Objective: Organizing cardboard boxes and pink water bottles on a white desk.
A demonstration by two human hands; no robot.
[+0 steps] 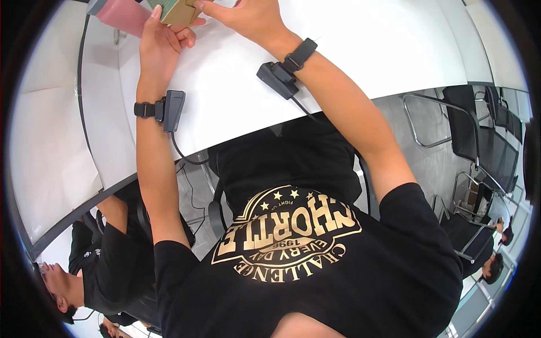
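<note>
My left hand (167,42) grips a green and brown cardboard box (179,14) at the top edge of the view. Its thumb lies along the box's left side, while the other fingers curl below it. From the right, my right hand (243,17) reaches the same box, with a fingertip against its upper right corner. The frame's edge cuts off part of this hand and the far part of the box. Just left of the box is a pink container (122,17) with a grey end, partly cut off. Both wrists wear black straps with small dark devices and cables.
The white table (359,46) spans the top. A partition with a dark frame (82,97) runs along the left, and a person in black (114,270) sits beyond it. Black chairs with metal frames (460,122) stand at right, with other people farther back.
</note>
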